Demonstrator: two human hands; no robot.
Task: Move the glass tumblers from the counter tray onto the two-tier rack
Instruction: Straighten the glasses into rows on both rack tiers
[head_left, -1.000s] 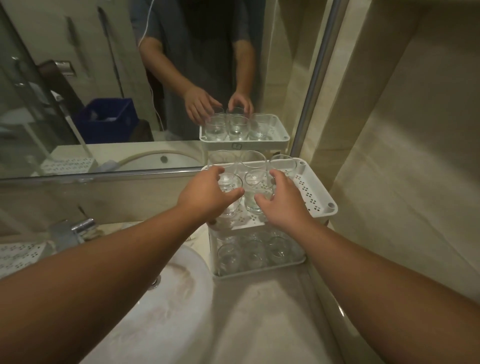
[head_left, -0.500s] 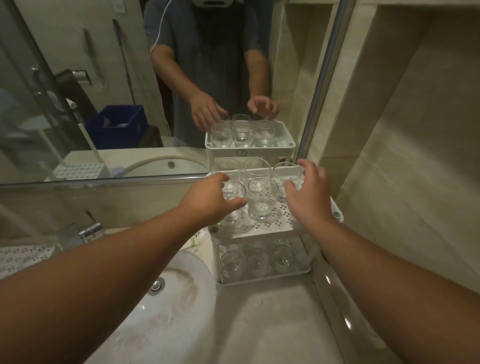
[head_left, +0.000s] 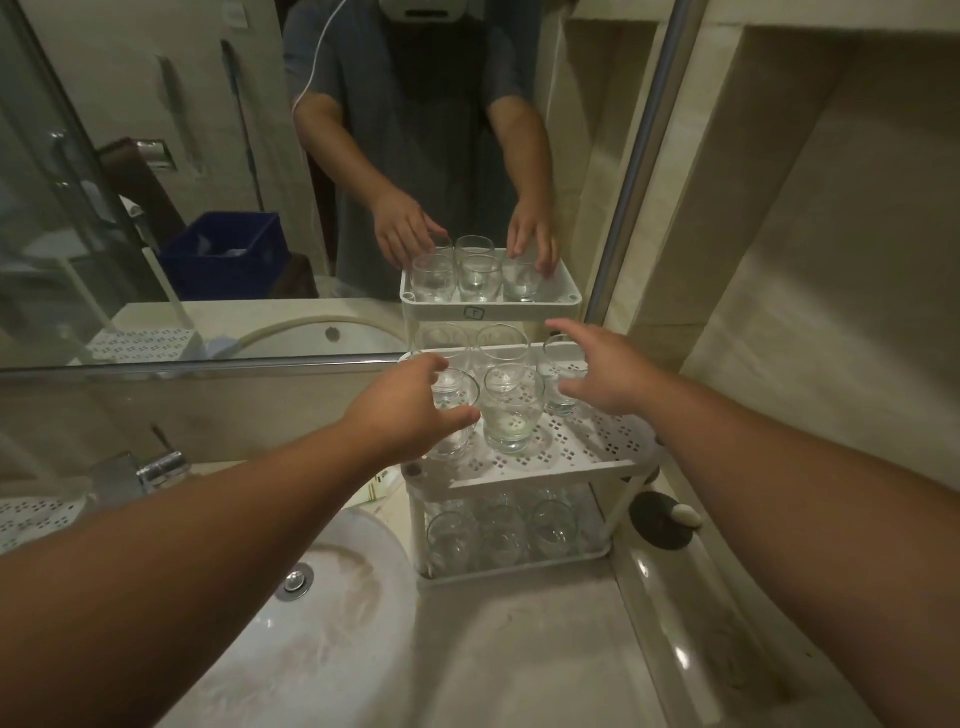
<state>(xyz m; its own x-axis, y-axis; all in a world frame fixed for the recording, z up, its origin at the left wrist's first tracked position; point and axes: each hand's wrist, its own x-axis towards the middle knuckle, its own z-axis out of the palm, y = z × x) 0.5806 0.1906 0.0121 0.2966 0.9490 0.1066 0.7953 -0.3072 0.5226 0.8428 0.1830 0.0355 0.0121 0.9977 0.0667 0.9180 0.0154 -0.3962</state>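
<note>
Gripping a front tumbler (head_left: 451, 415) on the rack (head_left: 582, 457), centre frame: your left hand (head_left: 410, 410). Right hand (head_left: 605, 371) hovers beside it, fingers spread open.

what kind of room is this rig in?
Most likely a bathroom: a white washbasin with a chrome tap sits under a wall mirror, and the mirror reflects what looks like a glass shower screen.

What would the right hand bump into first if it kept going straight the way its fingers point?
Probably the glass tumbler at the back right of the rack's top shelf. The right hand is open right beside it, though depth is hard to judge.
</note>
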